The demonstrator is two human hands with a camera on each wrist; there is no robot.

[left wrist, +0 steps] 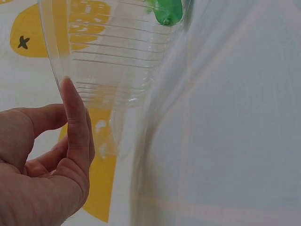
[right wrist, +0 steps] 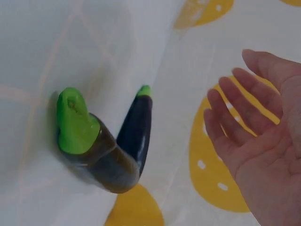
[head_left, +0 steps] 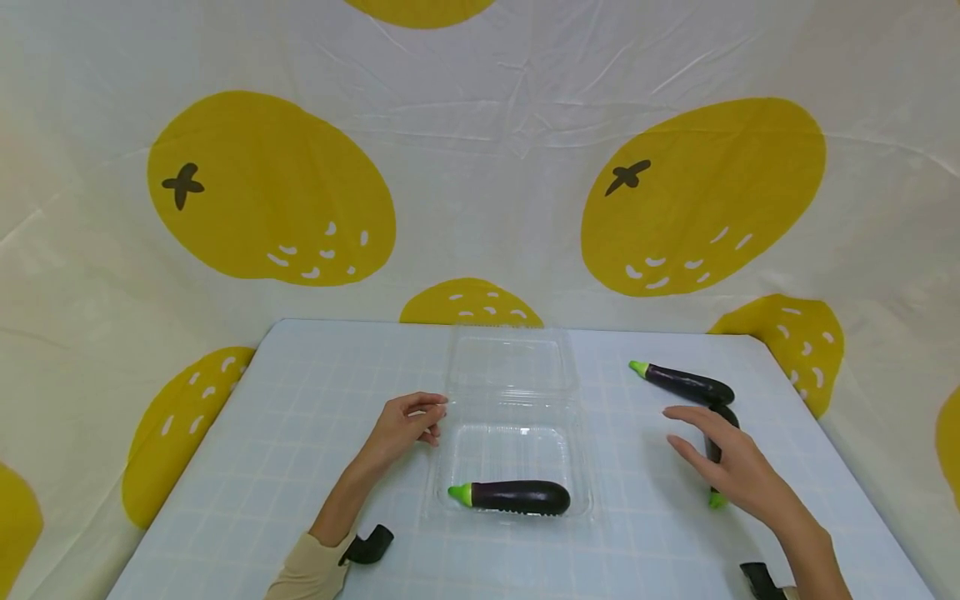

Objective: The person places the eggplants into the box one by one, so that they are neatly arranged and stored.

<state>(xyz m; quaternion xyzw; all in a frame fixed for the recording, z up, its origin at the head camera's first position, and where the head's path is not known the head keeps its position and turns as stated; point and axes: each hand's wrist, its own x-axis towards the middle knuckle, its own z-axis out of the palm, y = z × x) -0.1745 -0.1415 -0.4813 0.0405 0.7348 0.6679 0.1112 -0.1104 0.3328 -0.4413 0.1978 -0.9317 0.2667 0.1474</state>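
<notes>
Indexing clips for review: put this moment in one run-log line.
left hand: holds edge of clear container | right hand: near two loose eggplants, touching neither | lid: open | inside: one eggplant

The eggplants (head_left: 521, 497) are blackish purple with bright green caps (head_left: 461, 494); the container (head_left: 517, 454), colourless; the table (head_left: 247, 475), pale blue, faintly checked. Across the upper frame, whitish cloth (head_left: 487, 167) shows yellow fruit (head_left: 270, 187).

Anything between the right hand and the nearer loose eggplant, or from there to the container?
Nothing visible blocks either path. The right hand hovers apart from the nearer loose eggplant, with only open air between; from there to the clear container, only tabletop shows.
</notes>
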